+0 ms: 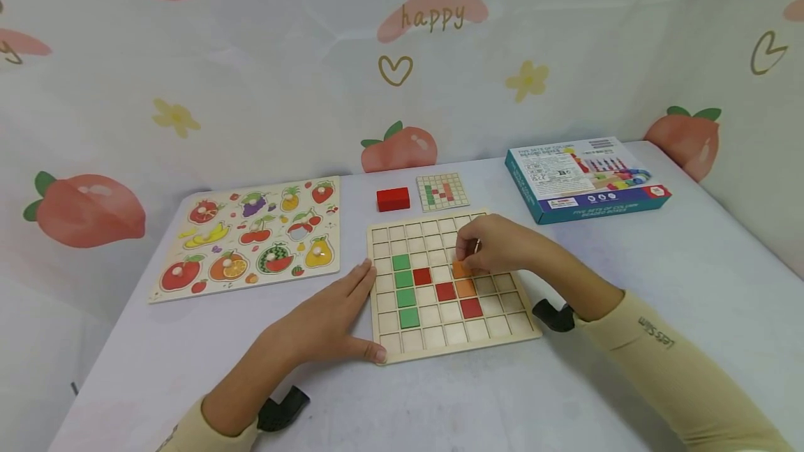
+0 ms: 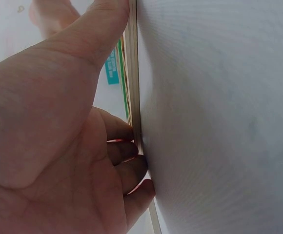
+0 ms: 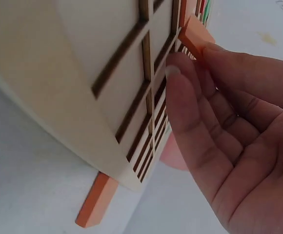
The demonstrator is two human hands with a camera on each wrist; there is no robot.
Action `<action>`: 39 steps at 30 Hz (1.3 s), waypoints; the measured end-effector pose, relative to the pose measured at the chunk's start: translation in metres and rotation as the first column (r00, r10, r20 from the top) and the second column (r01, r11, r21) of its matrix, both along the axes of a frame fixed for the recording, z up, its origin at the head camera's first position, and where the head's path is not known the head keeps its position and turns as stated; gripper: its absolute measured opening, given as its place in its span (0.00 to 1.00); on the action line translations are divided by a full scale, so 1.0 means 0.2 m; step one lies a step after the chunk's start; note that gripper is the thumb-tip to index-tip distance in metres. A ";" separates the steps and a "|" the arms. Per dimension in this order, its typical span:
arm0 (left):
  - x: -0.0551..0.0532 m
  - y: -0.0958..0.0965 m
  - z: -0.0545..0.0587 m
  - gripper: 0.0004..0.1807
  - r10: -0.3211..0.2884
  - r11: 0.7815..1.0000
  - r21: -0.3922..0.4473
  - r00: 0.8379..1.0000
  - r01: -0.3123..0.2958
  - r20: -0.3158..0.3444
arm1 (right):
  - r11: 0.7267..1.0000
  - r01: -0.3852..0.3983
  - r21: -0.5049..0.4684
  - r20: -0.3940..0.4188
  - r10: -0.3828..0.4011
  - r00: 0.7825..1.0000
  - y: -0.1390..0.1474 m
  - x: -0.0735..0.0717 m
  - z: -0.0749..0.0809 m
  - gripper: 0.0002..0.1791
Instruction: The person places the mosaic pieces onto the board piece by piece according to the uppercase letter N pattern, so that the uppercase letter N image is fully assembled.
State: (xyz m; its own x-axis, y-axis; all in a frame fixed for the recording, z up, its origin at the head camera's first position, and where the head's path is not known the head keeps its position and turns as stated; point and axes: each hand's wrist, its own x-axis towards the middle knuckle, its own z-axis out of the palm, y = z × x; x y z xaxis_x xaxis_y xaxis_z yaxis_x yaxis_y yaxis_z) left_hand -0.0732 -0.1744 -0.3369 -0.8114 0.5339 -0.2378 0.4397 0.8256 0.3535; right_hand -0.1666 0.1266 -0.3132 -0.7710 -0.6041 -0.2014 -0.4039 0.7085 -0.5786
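Note:
A wooden grid board (image 1: 457, 351) lies on the table with several green tiles (image 1: 405, 298) in one column. Three red tiles (image 1: 445, 291) form a diagonal, and an orange tile (image 1: 465, 289) sits in a cell. My right hand (image 1: 502, 243) pinches another orange tile (image 3: 195, 36) between thumb and fingers, tilted over the cell just above the orange one. One more orange tile (image 3: 97, 202) lies by the board's edge in the right wrist view. My left hand (image 1: 326, 319) rests along the board's left side, fingers extended, thumb at the near corner.
Behind the board are a red block (image 1: 393, 199) and a small card with a coloured grid pattern (image 1: 442, 192). A fruit puzzle board (image 1: 239, 284) lies at the left. At the back right is a flat teal-edged box (image 1: 590, 180), and a printed cloth hangs behind the table.

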 end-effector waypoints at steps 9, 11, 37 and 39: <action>0.00 0.00 0.00 0.70 0.004 1.000 -0.002 1.000 -0.004 0.008 | 0.998 -0.020 0.053 -0.046 0.022 0.999 -0.02 0.00 -0.01 0.05; 0.00 0.00 0.00 0.70 0.001 1.000 -0.003 1.000 -0.001 0.006 | 0.997 -0.037 0.068 -0.070 0.042 0.997 -0.01 0.01 -0.01 0.04; 0.00 0.00 0.01 0.70 0.006 1.000 0.004 1.000 -0.006 0.020 | 0.998 0.057 0.033 -0.135 -0.052 0.989 0.26 0.05 0.04 0.07; 0.00 0.00 0.01 0.70 0.005 1.000 0.005 1.000 -0.005 0.020 | 0.996 0.075 0.043 -0.114 -0.070 0.991 0.29 0.05 0.05 0.07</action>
